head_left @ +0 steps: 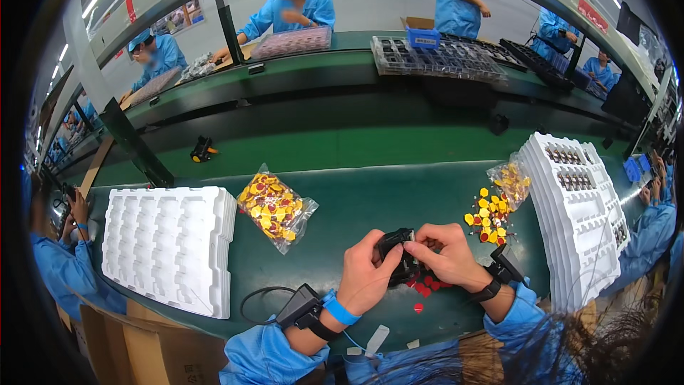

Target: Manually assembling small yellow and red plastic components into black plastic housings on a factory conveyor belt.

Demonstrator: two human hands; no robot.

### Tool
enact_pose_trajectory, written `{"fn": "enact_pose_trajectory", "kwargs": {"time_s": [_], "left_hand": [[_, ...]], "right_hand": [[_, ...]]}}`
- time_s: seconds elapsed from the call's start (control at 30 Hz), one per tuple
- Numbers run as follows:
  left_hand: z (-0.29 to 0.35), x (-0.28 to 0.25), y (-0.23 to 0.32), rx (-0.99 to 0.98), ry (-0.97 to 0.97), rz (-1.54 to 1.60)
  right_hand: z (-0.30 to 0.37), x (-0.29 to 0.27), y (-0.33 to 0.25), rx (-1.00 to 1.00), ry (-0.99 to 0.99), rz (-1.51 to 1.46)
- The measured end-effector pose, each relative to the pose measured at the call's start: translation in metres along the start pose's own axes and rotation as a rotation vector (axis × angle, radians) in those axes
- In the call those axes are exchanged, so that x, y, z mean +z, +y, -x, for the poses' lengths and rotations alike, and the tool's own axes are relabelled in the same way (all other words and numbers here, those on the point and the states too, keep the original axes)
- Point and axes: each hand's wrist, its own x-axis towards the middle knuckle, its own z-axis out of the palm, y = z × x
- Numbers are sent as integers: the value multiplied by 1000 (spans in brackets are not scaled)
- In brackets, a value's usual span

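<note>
Over the near middle of the bench, a small black plastic part (394, 242) is gripped between my two hands. The fingers and thumb of my left hand (362, 272) close round its left side. My right hand (447, 254) pinches at its upper right edge; whether a smaller piece sits in that pinch is hidden by the fingertips. Just below the hands lie several small red discs (427, 286). A loose pile of yellow and red pieces (490, 217) spreads beyond my right hand, beside an open clear bag (511, 182) of similar pieces.
White moulded trays are stacked at left (167, 249) and right (570, 228), the right stack holding small parts. A filled clear bag (274, 208) lies beyond my left hand. A black and orange piece (204, 150) rests on the green belt. Blue-clad co-workers (292, 7) sit across the line.
</note>
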Motion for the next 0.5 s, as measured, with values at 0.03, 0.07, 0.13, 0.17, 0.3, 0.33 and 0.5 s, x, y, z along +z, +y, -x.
{"fn": "enact_pose_trajectory", "kwargs": {"time_s": [0.03, 0.07, 0.13, 0.17, 0.3, 0.33, 0.5], "left_hand": [[0, -1, 4, -11, -14, -28], [0, -1, 7, -22, -27, -57], [0, -2, 4, -4, -26, -84], [0, -2, 3, 14, -25, -110], [2, 0, 10, 0, -33, -82], [2, 1, 11, -3, -26, -48], [3, -2, 10, -3, -39, -81]], "right_hand": [[0, -1, 0, 0, 0, 0], [0, -2, -1, -26, -23, 30], [-1, -3, -3, -52, -45, 60], [-1, -4, -4, -85, -58, 39], [0, -8, -8, -132, -74, 70], [0, -8, -8, -132, -73, 70], [1, -7, -10, -280, -18, 180]]}}
